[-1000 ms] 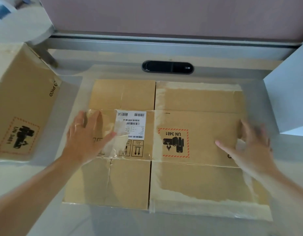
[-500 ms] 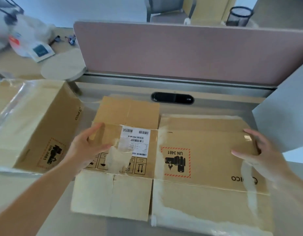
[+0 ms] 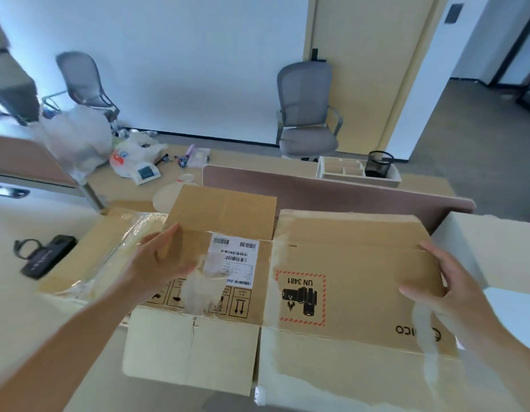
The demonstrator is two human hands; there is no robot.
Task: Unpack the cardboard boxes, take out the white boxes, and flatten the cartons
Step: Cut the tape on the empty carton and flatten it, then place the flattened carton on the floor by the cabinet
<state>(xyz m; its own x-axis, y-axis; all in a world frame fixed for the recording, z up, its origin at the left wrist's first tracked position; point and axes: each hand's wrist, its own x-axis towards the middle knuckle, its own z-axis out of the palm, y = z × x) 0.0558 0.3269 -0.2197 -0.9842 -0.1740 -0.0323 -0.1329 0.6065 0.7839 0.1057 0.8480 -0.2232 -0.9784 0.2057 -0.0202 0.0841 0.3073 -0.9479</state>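
A flattened brown carton (image 3: 341,295) with a white shipping label and a red UN 3481 mark is held up off the desk, tilted towards me. My left hand (image 3: 159,263) grips its left edge beside the label. Its right edge sits in the grip of my right hand (image 3: 436,286), thumb on top. A second carton (image 3: 91,263), still boxed and wrapped in clear tape, lies at the left, partly behind the flat one. A white box (image 3: 495,251) stands at the right.
A black device with a strap (image 3: 46,257) lies on the desk at far left. A pink divider panel (image 3: 332,191) runs behind the cartons. Beyond it are a cluttered desk with plastic bags (image 3: 79,141), a wooden organizer (image 3: 347,171) and two grey chairs.
Both hands went from pressing flat on the carton to gripping its side edges and lifting it off the desk. My view has swung upward to show the room.
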